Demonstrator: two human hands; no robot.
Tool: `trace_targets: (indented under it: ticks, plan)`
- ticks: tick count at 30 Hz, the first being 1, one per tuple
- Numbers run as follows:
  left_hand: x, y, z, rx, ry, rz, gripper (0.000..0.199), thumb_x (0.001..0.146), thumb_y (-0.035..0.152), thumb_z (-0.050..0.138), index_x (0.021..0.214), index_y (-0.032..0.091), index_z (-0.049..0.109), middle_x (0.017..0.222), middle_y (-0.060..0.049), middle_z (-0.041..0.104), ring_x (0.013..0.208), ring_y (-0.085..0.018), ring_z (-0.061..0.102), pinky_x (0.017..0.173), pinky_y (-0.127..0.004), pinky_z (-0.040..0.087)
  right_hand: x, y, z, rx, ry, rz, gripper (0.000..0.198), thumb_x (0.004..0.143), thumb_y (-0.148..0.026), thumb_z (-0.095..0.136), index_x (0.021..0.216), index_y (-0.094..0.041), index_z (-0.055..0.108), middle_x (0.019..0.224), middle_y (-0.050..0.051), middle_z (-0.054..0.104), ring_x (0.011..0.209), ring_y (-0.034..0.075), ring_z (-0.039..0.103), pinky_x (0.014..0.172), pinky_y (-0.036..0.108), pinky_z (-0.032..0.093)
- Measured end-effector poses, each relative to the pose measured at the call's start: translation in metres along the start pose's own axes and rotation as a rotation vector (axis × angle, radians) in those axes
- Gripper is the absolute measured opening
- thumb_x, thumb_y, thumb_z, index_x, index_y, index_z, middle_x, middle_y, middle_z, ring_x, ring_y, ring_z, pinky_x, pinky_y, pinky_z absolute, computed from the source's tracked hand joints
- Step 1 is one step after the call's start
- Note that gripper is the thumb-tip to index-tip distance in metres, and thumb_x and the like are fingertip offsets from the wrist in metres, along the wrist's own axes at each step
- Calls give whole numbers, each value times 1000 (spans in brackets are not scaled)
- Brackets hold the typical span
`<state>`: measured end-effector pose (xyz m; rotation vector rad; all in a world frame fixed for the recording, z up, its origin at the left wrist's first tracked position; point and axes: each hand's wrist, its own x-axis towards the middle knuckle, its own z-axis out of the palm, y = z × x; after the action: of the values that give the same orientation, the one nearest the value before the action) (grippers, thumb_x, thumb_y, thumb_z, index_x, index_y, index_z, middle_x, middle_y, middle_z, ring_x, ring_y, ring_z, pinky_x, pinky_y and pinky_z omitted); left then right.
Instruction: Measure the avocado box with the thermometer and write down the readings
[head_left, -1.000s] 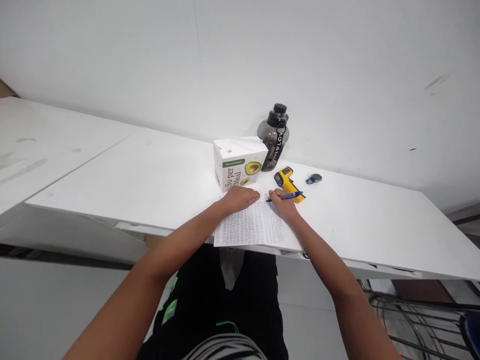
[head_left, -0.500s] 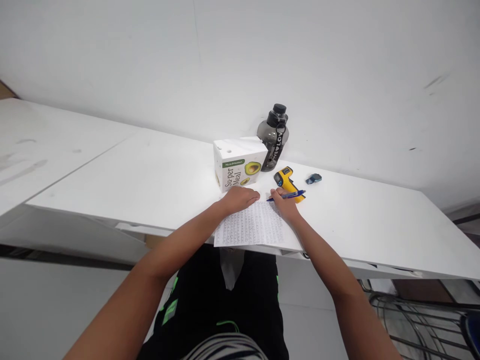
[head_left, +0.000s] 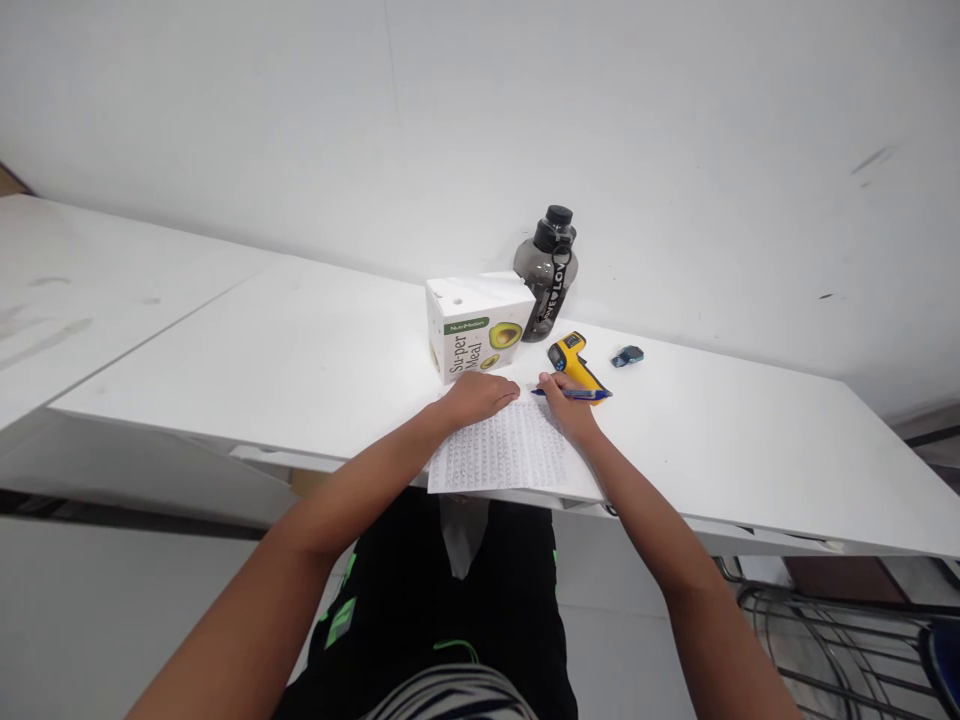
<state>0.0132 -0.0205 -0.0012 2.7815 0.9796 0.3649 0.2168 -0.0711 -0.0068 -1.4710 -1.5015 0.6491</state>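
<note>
Pinching a blue pen (head_left: pixel 574 394) in the right hand (head_left: pixel 568 412), nearly level above the top right of a written sheet (head_left: pixel 510 455). Resting the left hand (head_left: pixel 478 398) palm-down at the sheet's top left, fingers together, with no held thing in sight. Laid flat, sheet and all, at the near edge of a white table (head_left: pixel 300 350). Covered over most of the visible paper with close rows of small marks, so apparently well filled; unwritten only along the right side, by the forearm.

Bordered just beyond the left hand by a white box (head_left: pixel 480 345) with avocado pictures, and behind that by an upright dark bottle (head_left: pixel 541 268) near the wall (head_left: pixel 675 150). Set close by the right hand with a yellow thermometer gun (head_left: pixel 577 365), then farther right with a small blue gadget (head_left: pixel 628 356), too tiny to name.

Impossible to tell contact between nib and paper, or any curl in the left fingertips. Hidden under the hands at the sheet's top edge; too fine to read in the rows; blocked by the box at the bottle's lower left.
</note>
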Motion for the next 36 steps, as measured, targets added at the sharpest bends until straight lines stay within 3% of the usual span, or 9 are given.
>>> trace_targets:
  ticks: [3,7,10,13,17,22,26,31,36]
  plan:
    - [-1,-3,3,22,204,91,31,102,32,42,104,24,71,96,-1,76,85,-17,69,64,-28,42,-1,0,1,-16,49,-98,43,91,-60,52,85,-23,73,94,7,75,96,25,68,90,39,51]
    - [-3,-15,-1,169,791,181,20,97,31,52,99,23,69,82,-4,69,76,-18,63,68,-32,47,-2,1,1,-115,109,-198,39,90,-57,54,89,-21,72,95,8,74,93,25,68,87,38,52]
    - [-6,-30,-5,192,1170,117,23,88,40,66,106,25,65,101,-8,64,97,-23,63,86,-40,52,0,4,2,-165,117,-186,36,90,-51,55,104,-20,69,94,7,72,85,22,67,81,36,53]
    - [-5,-42,-9,36,1336,-96,57,78,55,74,122,25,54,129,-13,50,127,-32,50,108,-51,43,3,8,3,-201,105,-100,37,89,-43,53,112,-18,67,81,3,67,67,18,59,70,34,51]
    - [-3,-46,-12,-306,1228,-292,95,74,61,76,147,24,27,152,-19,31,147,-37,29,120,-56,28,6,13,5,-236,108,-21,40,83,-32,52,116,-17,68,85,4,67,63,16,55,69,33,51]
    - [-6,-43,-14,-594,1010,-390,106,70,59,81,153,31,20,158,-17,31,145,-37,37,115,-56,38,7,13,8,-293,151,55,49,83,-27,50,127,-13,65,92,8,72,73,20,62,80,39,53]
    - [-7,-42,-17,-638,1029,-420,106,67,57,84,153,35,25,158,-14,36,145,-38,39,114,-54,40,8,13,9,-328,140,49,49,87,-27,46,130,-12,64,98,11,73,80,24,65,86,43,53]
    - [-9,-39,-23,-631,955,-462,108,71,58,81,157,33,21,161,-14,34,147,-39,35,117,-58,36,5,9,5,-364,101,-1,51,91,-34,47,136,-14,60,92,8,72,74,22,63,77,38,53]
    - [-11,-37,-27,-655,891,-495,108,73,58,79,159,33,19,163,-13,30,149,-41,31,119,-58,35,7,5,-12,-635,259,-57,42,98,-34,39,125,-17,66,108,12,69,94,24,63,84,36,47]
